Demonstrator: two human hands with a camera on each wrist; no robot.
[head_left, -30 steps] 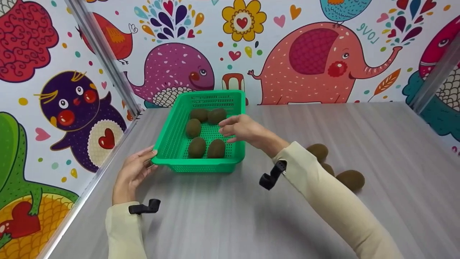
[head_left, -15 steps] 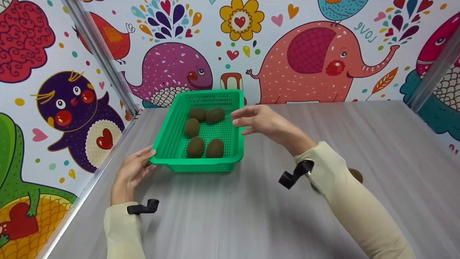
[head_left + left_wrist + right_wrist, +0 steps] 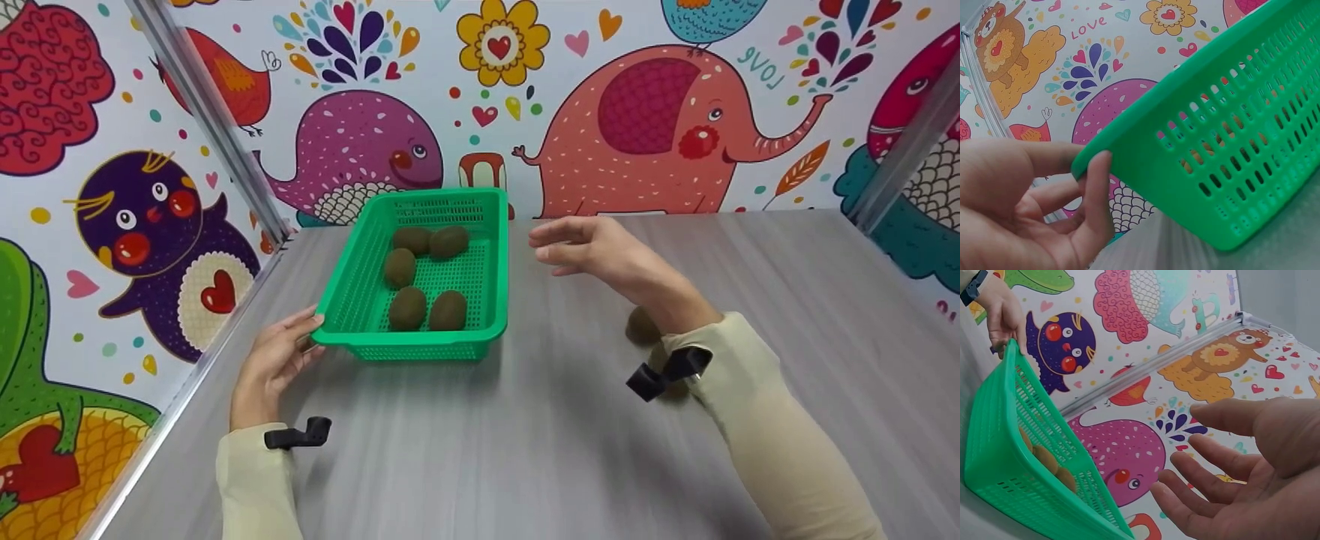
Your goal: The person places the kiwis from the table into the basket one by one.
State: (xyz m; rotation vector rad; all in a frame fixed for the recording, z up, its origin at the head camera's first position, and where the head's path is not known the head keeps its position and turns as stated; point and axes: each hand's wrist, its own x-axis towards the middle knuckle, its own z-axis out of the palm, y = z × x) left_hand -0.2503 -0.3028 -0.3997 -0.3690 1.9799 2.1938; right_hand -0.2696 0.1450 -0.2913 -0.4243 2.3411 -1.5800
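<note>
A: The head camera is looking forward and down from the near side, taking in the whole table (image 3: 525,450), the basket (image 3: 491,255) at far left, and both hands.

B: And the wrist views?

A: The left one is sitting very close under the basket (image 3: 1230,169), facing up at its near corner. The right one is looking leftward past the right hand (image 3: 1252,495). All three are sharing the basket (image 3: 1016,467).

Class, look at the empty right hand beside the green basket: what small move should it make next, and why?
Probably swing the right hand back and down to the loose kiwi beside its wrist. That hand is open and holds nothing, five kiwis already lie in the green basket, and the left hand holds the basket's corner.
</note>
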